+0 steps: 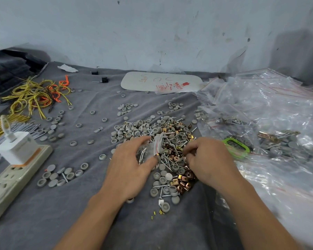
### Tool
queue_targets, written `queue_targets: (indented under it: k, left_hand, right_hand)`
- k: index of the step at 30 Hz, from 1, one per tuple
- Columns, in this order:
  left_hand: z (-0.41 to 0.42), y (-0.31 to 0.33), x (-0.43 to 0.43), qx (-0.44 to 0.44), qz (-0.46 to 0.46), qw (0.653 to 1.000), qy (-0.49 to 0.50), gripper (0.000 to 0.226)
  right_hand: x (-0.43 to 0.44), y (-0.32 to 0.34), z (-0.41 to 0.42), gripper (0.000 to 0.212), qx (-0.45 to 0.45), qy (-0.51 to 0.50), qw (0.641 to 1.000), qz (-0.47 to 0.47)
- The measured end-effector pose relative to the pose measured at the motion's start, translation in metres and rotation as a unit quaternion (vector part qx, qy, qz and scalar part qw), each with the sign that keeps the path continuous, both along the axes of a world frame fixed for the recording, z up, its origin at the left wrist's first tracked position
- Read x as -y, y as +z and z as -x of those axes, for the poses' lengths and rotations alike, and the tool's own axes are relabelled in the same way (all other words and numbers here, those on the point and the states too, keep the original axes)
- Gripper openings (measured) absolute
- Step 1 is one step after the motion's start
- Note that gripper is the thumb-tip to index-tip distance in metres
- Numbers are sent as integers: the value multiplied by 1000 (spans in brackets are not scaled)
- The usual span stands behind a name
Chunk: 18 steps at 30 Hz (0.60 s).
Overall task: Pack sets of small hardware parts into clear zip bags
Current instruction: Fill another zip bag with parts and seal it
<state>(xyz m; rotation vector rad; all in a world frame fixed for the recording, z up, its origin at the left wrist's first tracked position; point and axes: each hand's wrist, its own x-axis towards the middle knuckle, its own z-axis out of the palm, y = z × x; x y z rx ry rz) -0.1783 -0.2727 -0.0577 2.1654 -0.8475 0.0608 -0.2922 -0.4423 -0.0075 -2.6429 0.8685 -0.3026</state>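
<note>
**Both hands at the hardware pile, one small bag in the left**

A grey cloth (44, 222) covers the whole work surface, wrinkled across the frame. Along the right side lies a large heap of clear zip bags (271, 123), some already holding parts, with a green-edged device (237, 145) half buried at its inner edge. In the centre sits the pile of mixed hardware (170, 141): grey round caps, silver screws and brass-coloured clips. A white card (161, 82) lies flat at upper centre against the wall. At lower left a beige power strip (11, 181) carries a white plug adapter (17, 147); above it, upper left, is a tangle of yellow and orange wires (38, 94).

The left hand (132, 168) curls loosely around a small clear zip bag (152, 148) with a red seal line, screws visible inside. The right hand (209, 159) is bent, fingertips pinched down into the pile; what it grips, if anything, is hidden, possibly a clip.
</note>
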Motion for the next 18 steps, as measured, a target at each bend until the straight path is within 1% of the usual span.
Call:
queue_targets:
  k: [3, 5, 9, 11, 13, 16, 18]
  left_hand:
    - [1, -1, 0, -19, -2, 1000, -7, 67]
    - [1, 0, -1, -23, 2, 1000, -16, 61]
    - [1, 1, 0, -29, 5, 999, -19, 61]
    - [1, 2, 0, -31, -3, 999, -17, 68]
    - [1, 7, 0, -8, -31, 999, -25, 81]
    - [-5, 22, 5, 39, -110, 990, -80, 99]
    - [-11, 30, 12, 32, -156, 979, -125, 107]
  right_hand:
    - [-4, -1, -7, 20, 11, 24, 1000, 5]
    - [-9, -4, -11, 21, -4, 43, 999, 19]
    - [-15, -7, -19, 19, -62, 63, 991, 103]
    - [-15, -6, -20, 17, -83, 53, 990, 101]
    - [-15, -5, -21, 14, -93, 32, 991, 90]
    - [-16, -1, -22, 10, -91, 13, 993, 73]
    - [-18, 0, -21, 10, -71, 7, 996, 45]
